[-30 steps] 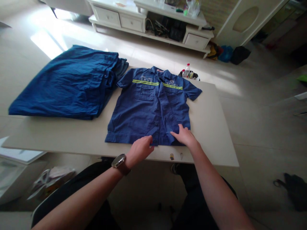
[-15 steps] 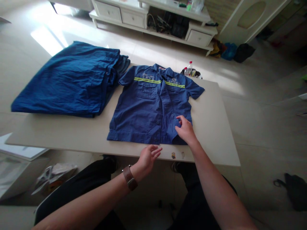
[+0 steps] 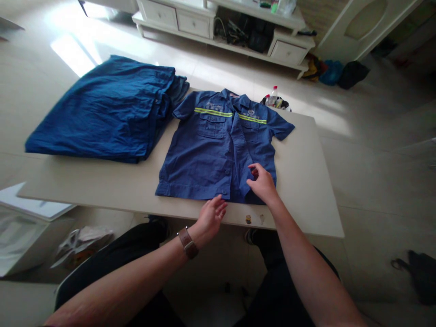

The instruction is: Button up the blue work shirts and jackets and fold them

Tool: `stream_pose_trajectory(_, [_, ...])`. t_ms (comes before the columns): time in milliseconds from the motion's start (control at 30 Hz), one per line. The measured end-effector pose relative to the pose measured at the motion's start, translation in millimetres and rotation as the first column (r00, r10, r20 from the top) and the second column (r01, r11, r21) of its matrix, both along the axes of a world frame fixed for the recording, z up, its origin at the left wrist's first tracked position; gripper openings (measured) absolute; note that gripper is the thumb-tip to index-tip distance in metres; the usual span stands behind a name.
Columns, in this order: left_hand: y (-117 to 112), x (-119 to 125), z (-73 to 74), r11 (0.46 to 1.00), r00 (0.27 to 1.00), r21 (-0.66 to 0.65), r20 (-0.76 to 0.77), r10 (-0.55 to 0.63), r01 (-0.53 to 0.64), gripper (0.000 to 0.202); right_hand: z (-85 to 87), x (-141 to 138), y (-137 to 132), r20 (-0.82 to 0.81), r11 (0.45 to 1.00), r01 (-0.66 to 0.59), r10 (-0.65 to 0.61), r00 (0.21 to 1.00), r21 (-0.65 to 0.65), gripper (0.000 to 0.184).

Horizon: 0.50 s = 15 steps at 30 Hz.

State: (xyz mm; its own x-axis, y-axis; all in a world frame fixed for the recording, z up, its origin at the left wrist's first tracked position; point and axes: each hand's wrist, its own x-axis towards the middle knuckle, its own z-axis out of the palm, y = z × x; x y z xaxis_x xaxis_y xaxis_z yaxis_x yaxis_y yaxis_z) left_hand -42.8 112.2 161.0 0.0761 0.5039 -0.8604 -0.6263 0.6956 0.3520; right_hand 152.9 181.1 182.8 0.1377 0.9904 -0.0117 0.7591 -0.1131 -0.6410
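A blue short-sleeved work shirt point(image 3: 195, 156) lies face up on the white table point(image 3: 303, 181), collar away from me. It has yellow-green chest stripes, and its front is partly unfastened. At the bottom hem, my left hand point(image 3: 211, 215) is open, its fingertips by the lowest button and a brown-strapped watch point(image 3: 187, 243) on the wrist. Over the lower part of the other front panel, my right hand point(image 3: 264, 182) is curved, thumb and forefinger apart with nothing seen between them. Its remaining fingers are partly hidden. The panel's lower corner lies folded beside this hand.
A stack of folded blue cloth point(image 3: 98, 113) covers the table's left side. Two small stickers point(image 3: 248, 219) are near the front edge. Bottles with red caps point(image 3: 274, 96) stand beyond the far edge. A white cabinet point(image 3: 194, 22) is further back.
My left hand has moved up and slightly forward to the shirt's hem. My right hand stays by the front panel, with thumb and forefinger slightly wider apart. The view has shifted slightly.
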Motion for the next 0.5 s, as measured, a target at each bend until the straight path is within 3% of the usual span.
stream_pose_trajectory(200, [22.1,-2.5,2.0,0.993,0.997,0.100,-0.020,0.071,-0.068,0.020,-4.8,-15.3,0.3,-0.373,1.000,-0.014,0.015,0.928,0.005,0.024])
stream_pose_trajectory(367, [36.7,-7.8,6.4,0.957,0.996,0.290,-0.082,0.046,-0.020,0.022,-9.5,-25.7,-3.8,-0.517,0.992,-0.053,-0.015,0.856,-0.117,0.030])
stream_pose_trajectory(500, [39.5,-8.4,6.8,0.928,0.988,0.370,-0.150,0.022,0.036,0.025,-8.1,-33.9,-8.0,-0.569,0.990,-0.055,-0.030,0.822,-0.131,0.033])
